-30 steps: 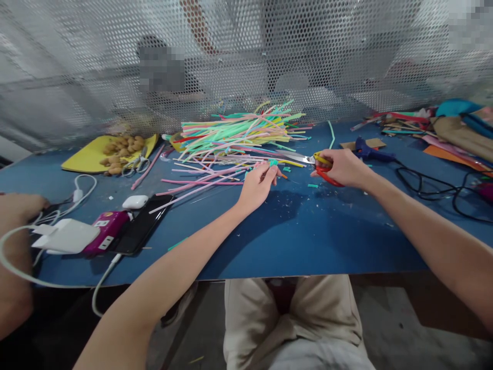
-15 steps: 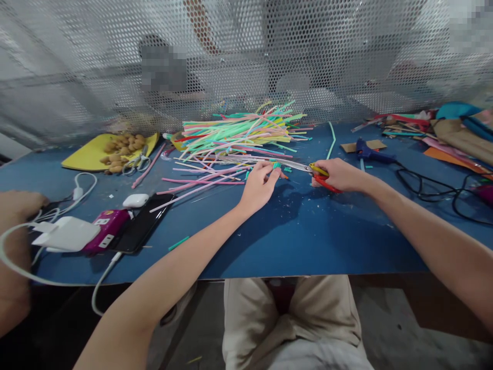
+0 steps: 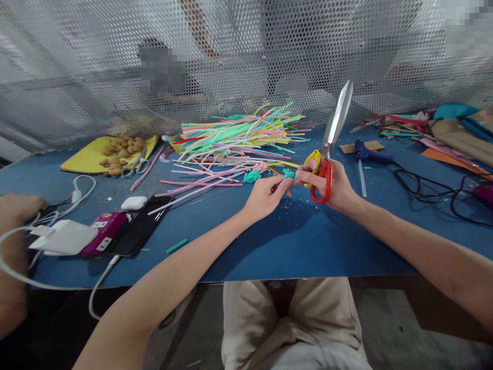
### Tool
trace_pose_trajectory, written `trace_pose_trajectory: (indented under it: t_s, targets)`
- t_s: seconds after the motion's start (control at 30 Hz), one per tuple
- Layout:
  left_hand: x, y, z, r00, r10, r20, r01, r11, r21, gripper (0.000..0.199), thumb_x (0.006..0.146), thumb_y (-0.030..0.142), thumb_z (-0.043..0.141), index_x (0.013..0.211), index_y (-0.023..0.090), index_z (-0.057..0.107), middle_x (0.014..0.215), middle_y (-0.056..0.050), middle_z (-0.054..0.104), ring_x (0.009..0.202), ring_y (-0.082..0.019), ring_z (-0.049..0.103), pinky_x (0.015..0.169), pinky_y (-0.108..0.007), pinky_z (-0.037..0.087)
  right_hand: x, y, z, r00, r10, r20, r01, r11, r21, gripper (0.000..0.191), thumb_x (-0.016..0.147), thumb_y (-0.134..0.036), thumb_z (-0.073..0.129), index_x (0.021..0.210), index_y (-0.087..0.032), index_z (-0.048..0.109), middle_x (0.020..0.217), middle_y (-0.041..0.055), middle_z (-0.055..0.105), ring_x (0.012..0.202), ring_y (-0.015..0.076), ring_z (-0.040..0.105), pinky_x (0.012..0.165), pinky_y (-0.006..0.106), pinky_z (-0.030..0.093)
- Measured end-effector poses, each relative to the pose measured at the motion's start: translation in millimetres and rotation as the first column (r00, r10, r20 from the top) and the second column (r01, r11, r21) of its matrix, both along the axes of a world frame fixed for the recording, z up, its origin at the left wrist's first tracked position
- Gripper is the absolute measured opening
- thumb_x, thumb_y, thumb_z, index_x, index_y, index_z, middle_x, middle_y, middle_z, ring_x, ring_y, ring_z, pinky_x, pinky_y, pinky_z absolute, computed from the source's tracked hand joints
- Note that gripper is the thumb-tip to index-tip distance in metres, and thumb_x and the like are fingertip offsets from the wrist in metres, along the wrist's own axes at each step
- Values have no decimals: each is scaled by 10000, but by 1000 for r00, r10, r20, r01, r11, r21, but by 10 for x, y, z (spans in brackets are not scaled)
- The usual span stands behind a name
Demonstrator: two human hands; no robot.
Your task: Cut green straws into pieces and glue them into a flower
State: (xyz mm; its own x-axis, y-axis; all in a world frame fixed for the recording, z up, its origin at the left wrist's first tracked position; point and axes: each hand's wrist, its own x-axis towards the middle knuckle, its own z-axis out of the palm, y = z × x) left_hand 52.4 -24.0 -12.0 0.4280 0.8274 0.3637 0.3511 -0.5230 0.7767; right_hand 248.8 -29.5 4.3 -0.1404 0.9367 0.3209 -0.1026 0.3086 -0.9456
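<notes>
My left hand (image 3: 266,196) pinches a small green pipe cleaner piece (image 3: 288,174) between thumb and fingers. Close beside it, my right hand (image 3: 333,187) grips a pair of scissors (image 3: 336,121) by its red and yellow handles. The scissors' blades point up and away, and look closed. My right thumb and fingertips also reach the green piece's right end. Just left of the hands lie a curled green pipe cleaner bunch (image 3: 252,176) and a small pink one (image 3: 260,166). Behind them spreads a heap of long pastel pipe cleaners (image 3: 231,134).
A blue glue gun (image 3: 372,153) with its black cord lies at the right. On the left are a phone (image 3: 144,226), a purple power strip (image 3: 103,234), white cables and a yellow sheet (image 3: 82,158) holding brown lumps. Another person's arm (image 3: 13,246) rests at far left.
The scissors have swung from pointing left at the green piece to pointing upward. My right hand has come in to touch the piece, and my left hand has shifted slightly right and down.
</notes>
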Motion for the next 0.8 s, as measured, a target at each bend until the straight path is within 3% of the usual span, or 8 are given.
trace_pose_trajectory:
  t_s: [0.13, 0.27, 0.5, 0.7, 0.8]
  targets:
    - [8, -43, 41, 996, -84, 29, 86, 995, -56, 523, 1024, 573, 481, 812, 154, 712, 662, -6, 641, 526, -94, 533, 547, -237, 396, -60, -78, -13, 1000, -18, -11, 18, 1000, 6, 499, 746, -494, 854, 785, -253, 418, 866, 10, 640, 715, 164, 620, 754, 407, 578]
    - [24, -69, 70, 989, -89, 114, 98, 992, -82, 518, 1015, 574, 501, 789, 148, 690, 640, -3, 625, 508, -81, 506, 535, -227, 397, -68, -80, -37, 999, -28, -36, 27, 1000, -8, 481, 771, -467, 840, 798, -257, 407, 855, 4, 621, 760, 174, 628, 741, 383, 568]
    - [32, -45, 6, 959, -143, 244, 186, 969, -163, 466, 1011, 554, 530, 838, 141, 659, 728, -9, 635, 512, -61, 498, 504, -216, 390, -121, -85, -77, 989, 104, -102, -107, 994, -23, 507, 783, -503, 828, 811, -260, 384, 787, -21, 577, 685, 159, 604, 696, 383, 562]
    - [11, 5, -48, 956, -146, 254, 206, 951, -229, 458, 1001, 585, 528, 890, 151, 622, 715, 13, 561, 523, -67, 507, 504, -216, 395, -90, -32, -140, 999, -37, -35, 38, 999, 34, 514, 713, -537, 877, 820, -257, 459, 848, 8, 683, 869, 211, 705, 851, 429, 591]
    - [10, 5, -55, 958, -174, 226, 225, 948, -226, 450, 1011, 591, 503, 879, 168, 582, 680, 31, 508, 533, -72, 488, 521, -224, 397, -69, -10, -178, 998, -50, -29, 51, 997, 55, 495, 702, -509, 893, 817, -256, 484, 858, 17, 705, 891, 228, 722, 865, 442, 600]
